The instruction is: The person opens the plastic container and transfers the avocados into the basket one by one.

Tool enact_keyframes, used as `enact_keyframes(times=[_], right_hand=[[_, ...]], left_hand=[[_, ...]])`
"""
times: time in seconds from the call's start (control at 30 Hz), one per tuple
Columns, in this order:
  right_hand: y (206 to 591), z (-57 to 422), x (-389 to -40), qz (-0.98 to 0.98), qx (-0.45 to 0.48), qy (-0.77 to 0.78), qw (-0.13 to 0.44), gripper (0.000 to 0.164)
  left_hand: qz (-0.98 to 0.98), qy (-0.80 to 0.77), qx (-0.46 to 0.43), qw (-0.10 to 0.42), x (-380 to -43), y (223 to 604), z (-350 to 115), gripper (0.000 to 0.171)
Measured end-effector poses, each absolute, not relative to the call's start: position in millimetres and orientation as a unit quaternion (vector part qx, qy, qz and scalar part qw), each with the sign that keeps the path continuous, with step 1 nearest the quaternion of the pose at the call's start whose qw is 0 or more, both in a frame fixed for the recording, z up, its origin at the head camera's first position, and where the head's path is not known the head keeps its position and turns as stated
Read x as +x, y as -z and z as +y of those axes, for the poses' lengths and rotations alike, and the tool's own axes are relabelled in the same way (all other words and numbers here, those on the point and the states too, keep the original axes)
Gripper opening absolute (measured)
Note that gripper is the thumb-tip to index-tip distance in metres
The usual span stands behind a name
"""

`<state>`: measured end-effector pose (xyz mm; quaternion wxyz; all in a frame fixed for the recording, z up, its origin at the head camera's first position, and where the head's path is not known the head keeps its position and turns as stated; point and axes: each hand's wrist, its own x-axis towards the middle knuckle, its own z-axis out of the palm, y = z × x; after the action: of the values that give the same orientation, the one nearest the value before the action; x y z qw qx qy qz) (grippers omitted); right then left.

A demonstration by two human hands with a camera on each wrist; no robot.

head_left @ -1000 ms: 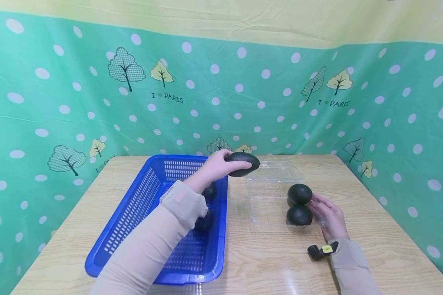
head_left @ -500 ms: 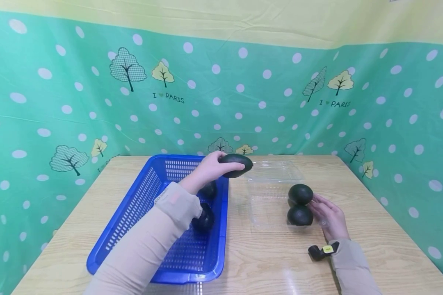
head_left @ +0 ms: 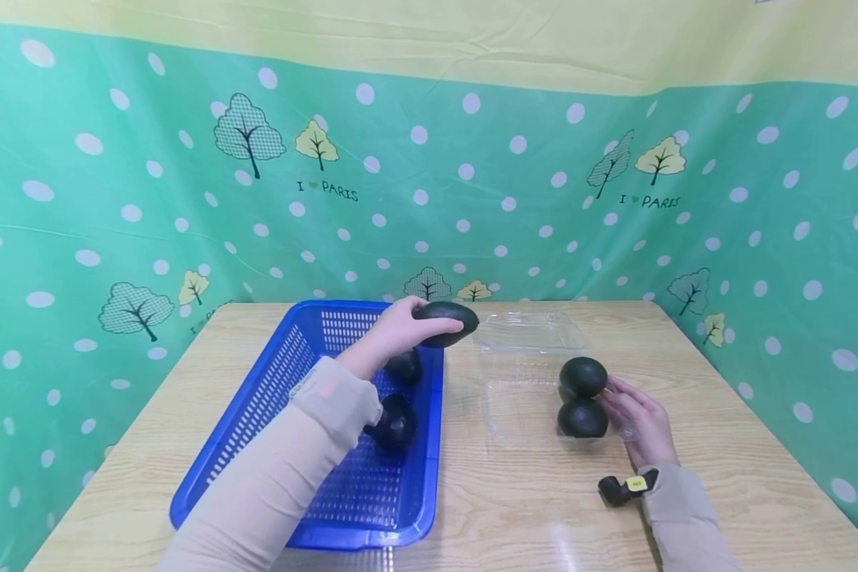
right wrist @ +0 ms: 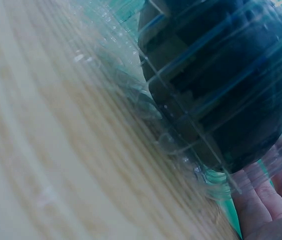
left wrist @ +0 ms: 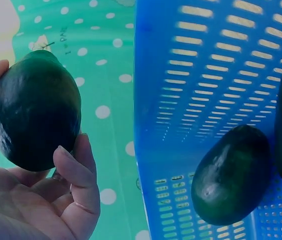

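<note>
My left hand (head_left: 393, 334) grips a dark green avocado (head_left: 446, 325) between thumb and fingers, raised over the far right corner of a blue plastic basket (head_left: 432, 469). In the left wrist view the thumb and fingertips press opposite sides of its skin. Two more avocados are visible in the basket, one farther back (head_left: 403, 369) and one nearer (head_left: 396, 425). To the right, a clear plastic clamshell box (head_left: 518, 405) holds two avocados, one behind (head_left: 583, 376) the other (head_left: 582, 419). My right hand (head_left: 639, 419) rests against the box's right wall, fingers fairly straight.
Basket and box stand side by side on a wooden table (head_left: 515, 508), with a strip of tabletop between them. The box's lid (head_left: 532, 330) lies folded back. A green dotted curtain (head_left: 465, 199) hangs behind and at both sides. A black wrist camera (head_left: 618, 490) sits below my right hand.
My left hand has moved left with the avocado, from near the box's lid back toward the basket. More of the nearer avocado in the basket now shows. The right hand has stayed put.
</note>
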<state>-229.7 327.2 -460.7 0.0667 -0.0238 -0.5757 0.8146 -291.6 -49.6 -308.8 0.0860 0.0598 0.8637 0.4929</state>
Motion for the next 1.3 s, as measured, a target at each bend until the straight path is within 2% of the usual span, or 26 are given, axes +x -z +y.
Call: enact_keyframes(times=[0.47,0.73,1.07,1.3], right_hand=[[460.0,326.8,-229.1,-0.578,-0.035,-0.812,0.066,0.028],[460.9,327.0,-229.2,-0.581,-0.032,-0.81,0.067,0.027],[461.4,327.0,-229.6,-0.582,-0.029,-0.81,0.068,0.027],[461.7,326.7,-229.8,-0.581,-0.028,-0.81,0.067,0.027]], left_hand=[[0.869,-0.486,0.065,0.073,-293.4,315.2,-63.8,0.07],[0.875,-0.474,0.061,0.08,-293.5,317.7,-71.4,0.076],[0.88,-0.464,0.056,0.088,-295.4,320.6,-78.8,0.069],[0.889,-0.448,0.047,0.088,-292.5,322.9,-84.6,0.077]])
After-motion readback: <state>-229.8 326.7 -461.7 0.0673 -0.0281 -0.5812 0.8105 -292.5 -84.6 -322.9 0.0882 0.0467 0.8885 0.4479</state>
